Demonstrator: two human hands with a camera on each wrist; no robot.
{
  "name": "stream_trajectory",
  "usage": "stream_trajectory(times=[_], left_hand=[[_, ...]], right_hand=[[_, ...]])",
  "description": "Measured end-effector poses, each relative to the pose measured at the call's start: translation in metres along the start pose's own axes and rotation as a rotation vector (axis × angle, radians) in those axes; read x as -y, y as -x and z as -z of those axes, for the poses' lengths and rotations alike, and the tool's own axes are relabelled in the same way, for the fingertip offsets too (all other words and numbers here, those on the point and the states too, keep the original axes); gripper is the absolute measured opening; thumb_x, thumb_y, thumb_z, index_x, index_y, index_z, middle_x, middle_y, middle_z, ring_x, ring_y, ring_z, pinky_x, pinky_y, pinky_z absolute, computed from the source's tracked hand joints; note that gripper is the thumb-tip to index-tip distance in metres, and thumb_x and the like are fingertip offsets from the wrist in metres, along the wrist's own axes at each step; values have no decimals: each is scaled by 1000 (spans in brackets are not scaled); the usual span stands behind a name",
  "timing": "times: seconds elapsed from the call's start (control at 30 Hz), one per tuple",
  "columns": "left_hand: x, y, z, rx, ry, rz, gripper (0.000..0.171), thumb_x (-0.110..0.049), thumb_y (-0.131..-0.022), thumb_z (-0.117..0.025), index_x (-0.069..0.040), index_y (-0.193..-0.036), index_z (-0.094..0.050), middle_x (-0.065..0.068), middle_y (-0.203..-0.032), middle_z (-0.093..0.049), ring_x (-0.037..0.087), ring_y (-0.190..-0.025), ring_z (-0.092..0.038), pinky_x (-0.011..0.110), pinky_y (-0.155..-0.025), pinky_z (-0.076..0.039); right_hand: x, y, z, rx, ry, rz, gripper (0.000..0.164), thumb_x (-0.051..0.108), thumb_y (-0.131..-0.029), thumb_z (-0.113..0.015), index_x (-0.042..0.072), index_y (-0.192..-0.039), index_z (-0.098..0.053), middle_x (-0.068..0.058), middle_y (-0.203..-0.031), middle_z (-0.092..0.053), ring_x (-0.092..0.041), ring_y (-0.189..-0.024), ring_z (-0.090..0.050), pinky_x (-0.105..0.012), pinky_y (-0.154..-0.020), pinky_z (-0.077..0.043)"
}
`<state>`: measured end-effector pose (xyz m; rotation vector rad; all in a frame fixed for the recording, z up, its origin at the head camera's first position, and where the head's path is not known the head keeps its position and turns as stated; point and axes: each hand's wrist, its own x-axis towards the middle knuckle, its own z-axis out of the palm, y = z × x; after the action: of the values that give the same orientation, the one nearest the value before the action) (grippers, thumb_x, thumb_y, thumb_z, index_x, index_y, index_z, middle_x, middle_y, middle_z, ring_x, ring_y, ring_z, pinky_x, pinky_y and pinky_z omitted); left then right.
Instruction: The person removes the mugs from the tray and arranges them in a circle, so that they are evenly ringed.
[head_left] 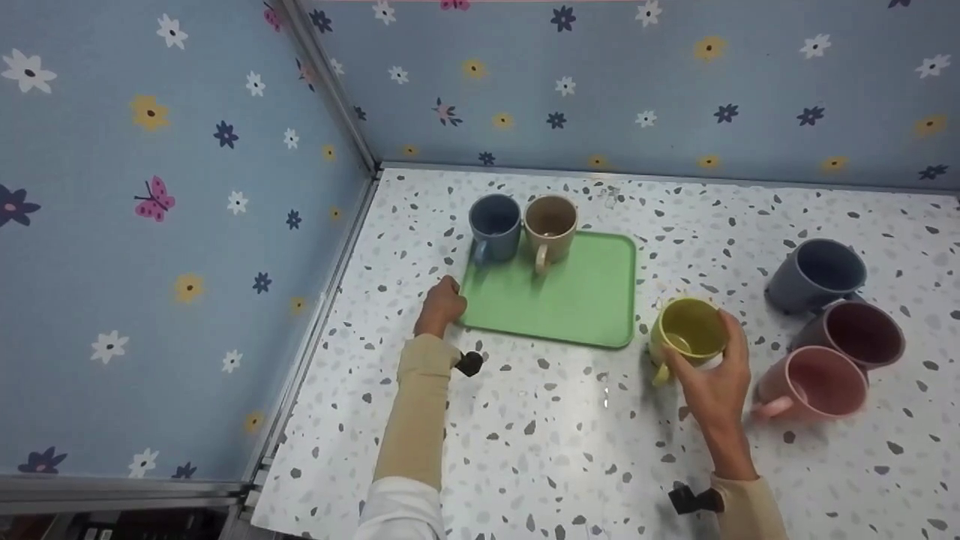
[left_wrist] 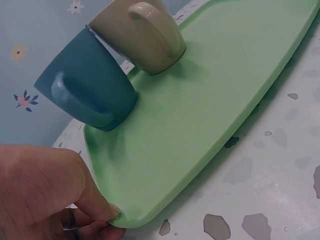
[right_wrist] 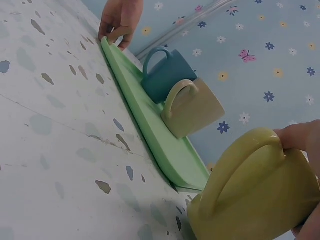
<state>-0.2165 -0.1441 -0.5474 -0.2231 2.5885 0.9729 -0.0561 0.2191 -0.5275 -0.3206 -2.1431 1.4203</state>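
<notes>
My left hand (head_left: pixel 441 306) pinches the near left corner of a green tray (head_left: pixel 555 307), with the thumb on the rim in the left wrist view. On the tray's far left part stand a blue mug (head_left: pixel 496 225) and a beige mug (head_left: pixel 551 225) side by side, handles facing me. To the right of the tray, my right hand (head_left: pixel 716 375) grips a yellow-green mug (head_left: pixel 690 330) by its sides, thumb and fingers across from each other. Its handle (right_wrist: pixel 235 167) points toward me, free of the fingers. Whether its base touches the table I cannot tell.
At the right of the speckled table (head_left: pixel 525 450) stand a grey-blue mug (head_left: pixel 817 274), a dark maroon mug (head_left: pixel 862 334) and a pink mug (head_left: pixel 814 382), close together. Flowered blue panels (head_left: pixel 637 97) rise behind and at the left, with a metal frame along the edge.
</notes>
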Motion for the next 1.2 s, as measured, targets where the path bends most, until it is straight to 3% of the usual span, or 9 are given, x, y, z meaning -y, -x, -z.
stream_trajectory(times=[0.27,0.57,0.7,0.9,1.1,1.2], left_hand=[[0,0,1,-2,-7,-3,11,-2,-83,-39,-8,-93,-41,7,-87,-40,23,-82,-39,33,-71,-33],[1,-2,0,26,-28,14,16,-4,-86,-39,-5,-101,-44,8,-92,-42,22,-84,-40,34,-73,-35],[1,-2,0,19,-35,7,20,-4,-85,-40,-4,-104,-45,9,-94,-44,23,-85,-41,35,-77,-38],[-1,0,1,1,-36,0,21,-4,-84,-41,-2,-105,-47,11,-95,-47,24,-86,-43,37,-78,-40],[0,-1,1,7,-31,2,22,-5,-85,-40,-3,-106,-46,12,-98,-48,24,-88,-43,37,-79,-39],[0,-1,0,7,-29,5,19,-4,-85,-41,-4,-103,-46,11,-96,-47,23,-87,-43,36,-78,-39]], right_hand=[[-16,5,8,-42,54,31,85,6,-62,-87,7,-137,-47,-10,-136,-50,-25,-124,-46,-32,-109,-30],[-22,10,15,-80,73,36,85,4,-61,-88,2,-135,-47,-12,-133,-52,-27,-122,-48,-28,-106,-31],[-20,11,18,-86,111,11,84,8,-62,-88,4,-136,-47,-13,-134,-51,-27,-123,-46,-34,-108,-29],[-11,13,23,-78,284,-70,87,25,-64,-88,8,-138,-44,-18,-136,-46,-30,-125,-41,-58,-108,-8],[-4,12,26,-69,443,-80,94,37,-64,-86,2,-138,-41,-25,-134,-44,-38,-124,-37,-57,-101,-21],[-3,12,27,-68,517,-89,96,44,-65,-83,2,-139,-40,-26,-133,-45,-41,-122,-37,-56,-102,-21]])
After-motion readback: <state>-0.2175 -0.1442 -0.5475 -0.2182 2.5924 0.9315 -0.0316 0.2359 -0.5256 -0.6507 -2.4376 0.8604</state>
